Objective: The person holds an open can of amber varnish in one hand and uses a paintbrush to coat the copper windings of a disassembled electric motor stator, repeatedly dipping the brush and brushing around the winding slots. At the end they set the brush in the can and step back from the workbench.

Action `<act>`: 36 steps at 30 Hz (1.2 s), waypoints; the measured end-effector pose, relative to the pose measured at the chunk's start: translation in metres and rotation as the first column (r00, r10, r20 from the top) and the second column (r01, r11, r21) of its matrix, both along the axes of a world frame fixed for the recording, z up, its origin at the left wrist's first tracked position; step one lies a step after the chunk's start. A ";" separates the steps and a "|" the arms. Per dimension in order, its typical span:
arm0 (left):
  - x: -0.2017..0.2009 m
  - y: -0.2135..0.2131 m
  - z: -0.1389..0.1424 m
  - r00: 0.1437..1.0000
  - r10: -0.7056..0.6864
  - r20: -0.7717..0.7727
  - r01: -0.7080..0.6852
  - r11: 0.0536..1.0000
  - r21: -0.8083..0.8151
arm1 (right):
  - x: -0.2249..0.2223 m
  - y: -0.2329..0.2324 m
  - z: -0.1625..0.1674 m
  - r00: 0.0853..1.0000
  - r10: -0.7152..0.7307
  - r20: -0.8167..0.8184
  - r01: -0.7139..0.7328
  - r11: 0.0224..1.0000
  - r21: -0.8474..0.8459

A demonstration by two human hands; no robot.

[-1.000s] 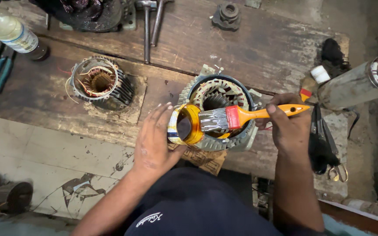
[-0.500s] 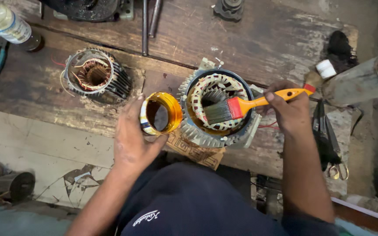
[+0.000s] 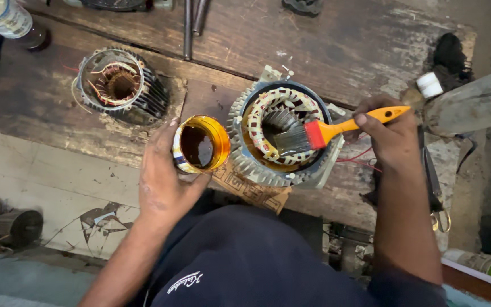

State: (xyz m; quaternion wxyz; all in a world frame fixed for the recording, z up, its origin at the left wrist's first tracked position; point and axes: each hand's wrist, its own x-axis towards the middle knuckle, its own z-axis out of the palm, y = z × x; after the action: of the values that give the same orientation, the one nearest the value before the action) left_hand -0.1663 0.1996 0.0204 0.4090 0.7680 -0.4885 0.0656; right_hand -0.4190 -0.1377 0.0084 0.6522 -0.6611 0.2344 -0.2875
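Wood planks make up the big old workbench (image 3: 325, 40), dark and scratched. On it, in the middle, sits a round motor shell (image 3: 282, 136) with ribs on the outside and rings of wire coils inside. Further left sits a smaller motor shell (image 3: 121, 85) with copper wire in it, well apart from the first one. A grey metal tube (image 3: 473, 105) lies at the right edge.

The left hand (image 3: 163, 176) holds a small yellow tin (image 3: 201, 145) full of dark brown liquid, just beside the big motor shell. Its fingers are curled around the side of the tin.

The right hand (image 3: 390, 133) holds a paintbrush (image 3: 336, 129) with an orange handle and a red band. Its thumb and fingers pinch the handle near its end. The grey bristles reach inside the big motor shell, over the wire coils.

A white bottle (image 3: 7, 20) lies at the top left corner.
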 end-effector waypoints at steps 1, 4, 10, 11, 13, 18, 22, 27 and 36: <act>0.000 -0.001 0.000 1.000 -0.005 0.001 0.005 1.000 -0.001 | -0.003 0.002 0.001 1.000 -0.001 0.017 0.001 1.000 0.007; -0.001 -0.002 0.000 1.000 -0.019 0.005 0.019 1.000 0.002 | -0.012 0.006 0.004 0.989 0.018 0.144 -0.027 0.998 0.055; -0.005 -0.006 -0.001 0.998 -0.064 -0.004 0.064 0.998 0.005 | -0.025 -0.003 0.009 0.991 0.093 -0.094 -0.102 0.990 -0.100; -0.005 -0.006 -0.001 0.998 -0.065 -0.002 0.065 0.998 0.007 | -0.028 -0.005 0.009 0.993 0.070 -0.091 -0.079 0.992 -0.101; -0.006 -0.007 -0.001 0.998 -0.057 -0.014 0.057 0.998 0.016 | -0.035 -0.005 0.010 0.996 0.029 -0.087 -0.038 0.994 -0.101; -0.008 -0.007 -0.002 0.998 -0.054 -0.040 0.055 0.998 0.014 | -0.045 0.000 0.014 0.995 0.099 -0.018 -0.100 0.992 -0.070; -0.009 -0.008 -0.001 0.997 -0.077 -0.005 0.077 0.997 0.009 | -0.041 -0.004 0.028 0.967 0.176 -0.182 -0.210 0.959 -0.189; -0.010 -0.008 0.000 0.996 -0.087 0.014 0.087 0.996 -0.013 | -0.033 -0.018 0.057 0.888 0.323 -0.327 -0.434 0.825 -0.362; -0.014 -0.002 0.002 0.998 -0.066 -0.016 0.066 0.998 0.001 | -0.036 -0.013 0.071 0.870 0.383 -0.310 -0.481 0.796 -0.368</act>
State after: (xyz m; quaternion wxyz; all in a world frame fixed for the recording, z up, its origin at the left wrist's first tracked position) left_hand -0.1799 0.1974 0.0222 0.4142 0.7523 -0.5103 0.0454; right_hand -0.4553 -0.1504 0.0795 0.5066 -0.8529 0.0770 -0.1001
